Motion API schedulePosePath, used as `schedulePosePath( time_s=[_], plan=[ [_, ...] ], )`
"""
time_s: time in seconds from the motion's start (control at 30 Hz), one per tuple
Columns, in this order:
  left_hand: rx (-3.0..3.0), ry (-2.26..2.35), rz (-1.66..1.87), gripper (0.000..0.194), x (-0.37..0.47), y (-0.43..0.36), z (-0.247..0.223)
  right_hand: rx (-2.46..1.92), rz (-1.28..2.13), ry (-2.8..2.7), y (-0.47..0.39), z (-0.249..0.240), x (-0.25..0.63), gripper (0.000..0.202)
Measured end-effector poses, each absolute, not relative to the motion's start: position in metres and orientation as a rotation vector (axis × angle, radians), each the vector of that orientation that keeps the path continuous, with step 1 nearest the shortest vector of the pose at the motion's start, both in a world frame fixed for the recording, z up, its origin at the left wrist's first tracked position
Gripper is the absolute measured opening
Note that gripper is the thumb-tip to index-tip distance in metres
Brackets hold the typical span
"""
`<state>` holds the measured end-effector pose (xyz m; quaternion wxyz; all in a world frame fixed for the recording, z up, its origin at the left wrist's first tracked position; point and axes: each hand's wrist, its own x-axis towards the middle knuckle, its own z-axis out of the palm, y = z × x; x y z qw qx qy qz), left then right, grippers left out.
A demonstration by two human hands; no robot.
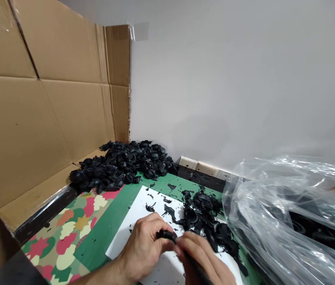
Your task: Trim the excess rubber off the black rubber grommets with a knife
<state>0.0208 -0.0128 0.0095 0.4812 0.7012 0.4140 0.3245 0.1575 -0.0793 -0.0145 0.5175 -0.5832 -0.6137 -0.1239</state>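
Note:
My left hand [142, 245] pinches a small black ring-like rubber part [166, 235] between thumb and fingers, low in the middle of the head view. My right hand [204, 257] is wrapped round a slim black-handled tool [200, 271]; its working end is hidden where the fingertips meet the part. Both hands come together over a white board [134, 221] strewn with black scraps. Just beyond my right hand lies a heap of curled black trimmings [203, 209].
A large pile of black ribbed rubber parts [120, 166] sits at the back left, against a tall cardboard wall [66, 111]. Under the board are a green sheet [108, 221] and patterned paper [63, 237]. Crumpled clear plastic [262, 213] bulges up on the right.

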Motion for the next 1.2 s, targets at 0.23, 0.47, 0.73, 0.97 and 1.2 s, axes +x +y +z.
schedulePosePath(
  time_s=[0.23, 0.47, 0.73, 0.97, 1.2],
  plan=[
    [1.587, 1.016, 0.808, 0.016, 0.02, -0.011, 0.006, -1.525, 0.042, -1.089, -0.074, -0.023, 0.199, 0.022],
    [1.371, 1.035, 0.768, 0.017, 0.021, -0.008, 0.002, -1.414, 0.552, -0.768, -0.077, -0.025, 0.186, 0.041],
    [1.384, 1.018, 0.756, 0.015, 0.021, -0.009, 0.003, -1.164, 0.62, -0.788, -0.077, -0.019, 0.165, 0.026],
    [1.557, 1.015, 0.841, 0.01, 0.02, -0.01, 0.004, -0.984, 0.491, -0.984, -0.074, -0.024, 0.152, 0.016],
    [1.63, 1.067, 0.855, 0.016, 0.023, -0.009, 0.001, -1.054, -0.087, -1.433, -0.067, -0.035, 0.158, 0.024]
  ],
)
